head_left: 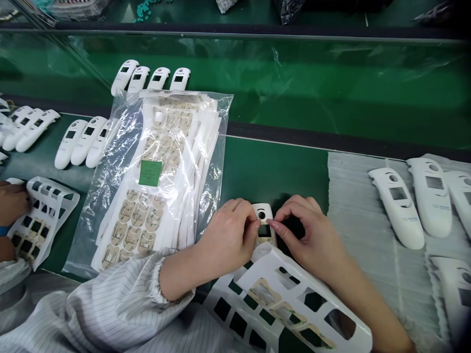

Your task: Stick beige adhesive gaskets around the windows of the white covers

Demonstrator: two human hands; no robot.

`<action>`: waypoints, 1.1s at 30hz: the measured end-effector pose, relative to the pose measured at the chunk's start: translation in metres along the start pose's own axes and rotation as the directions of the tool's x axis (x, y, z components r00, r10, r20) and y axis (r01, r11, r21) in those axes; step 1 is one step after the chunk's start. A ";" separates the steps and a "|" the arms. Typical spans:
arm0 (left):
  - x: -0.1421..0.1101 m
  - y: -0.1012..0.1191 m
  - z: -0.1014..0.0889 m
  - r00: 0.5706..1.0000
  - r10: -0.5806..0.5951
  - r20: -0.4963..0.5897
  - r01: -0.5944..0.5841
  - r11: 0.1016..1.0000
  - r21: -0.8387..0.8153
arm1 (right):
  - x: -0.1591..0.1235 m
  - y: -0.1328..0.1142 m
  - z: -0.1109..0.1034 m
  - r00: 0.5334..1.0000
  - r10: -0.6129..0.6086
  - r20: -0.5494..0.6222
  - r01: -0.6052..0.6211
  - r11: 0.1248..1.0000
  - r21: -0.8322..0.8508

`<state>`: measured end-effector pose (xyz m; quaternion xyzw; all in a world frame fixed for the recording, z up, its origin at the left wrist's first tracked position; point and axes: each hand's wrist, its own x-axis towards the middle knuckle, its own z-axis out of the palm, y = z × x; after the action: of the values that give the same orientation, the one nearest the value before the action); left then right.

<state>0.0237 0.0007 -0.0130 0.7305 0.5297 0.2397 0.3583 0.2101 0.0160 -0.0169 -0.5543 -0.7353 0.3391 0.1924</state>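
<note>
Here's a big green surface point(274, 171); a holey sheet point(289, 295) lies close, maybe for easy reach; the left hand point(230, 228) and right hand point(309, 230) pinch narrow; a white case point(265, 208) sits between, perhaps so both can hold its tan sticker point(265, 240) straight.

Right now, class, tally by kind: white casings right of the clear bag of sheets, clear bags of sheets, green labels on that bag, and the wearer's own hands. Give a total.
White casings: 5
Clear bag of sheets: 1
Green label: 1
Left hand and right hand: 2
Total: 9
</note>
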 end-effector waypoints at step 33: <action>-0.001 -0.005 -0.007 0.990 -0.098 0.099 0.111 0.984 -0.142 | -0.003 0.001 0.006 1.000 -0.011 -0.028 0.011 1.000 -0.002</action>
<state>0.0159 0.0028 -0.0122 0.6833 0.5311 0.2252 0.4475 0.2073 0.0115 -0.0214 -0.5551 -0.7359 0.3296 0.2039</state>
